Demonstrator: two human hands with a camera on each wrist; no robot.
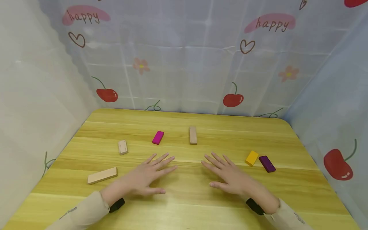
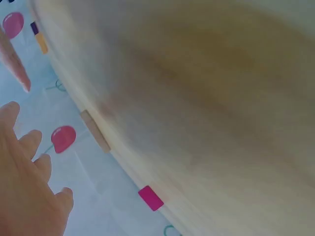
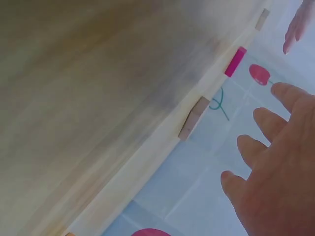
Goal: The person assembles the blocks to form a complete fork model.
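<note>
My left hand (image 1: pixel 143 177) is spread palm down over the table's middle left, fingers straight, holding nothing. Facing it, my right hand (image 1: pixel 227 175) is spread the same way, also holding nothing. Beyond the hands lie a magenta block (image 1: pixel 158 137) and an upright-pointing plain wooden block (image 1: pixel 193 135). Left of the left hand are a short pale wooden block (image 1: pixel 123 147) and a long pale wooden block (image 1: pixel 102 175), the latter close to the forearm. Right of the right hand, a yellow block (image 1: pixel 251 158) lies close beside a dark purple block (image 1: pixel 267 164).
The wood-grain table (image 1: pixel 184 210) has rounded far corners. A white curtain (image 1: pixel 178 80) with cherries, hearts and flowers hangs behind its back edge, and similar sheets stand at both sides. Each wrist wears a black band (image 1: pixel 117 205).
</note>
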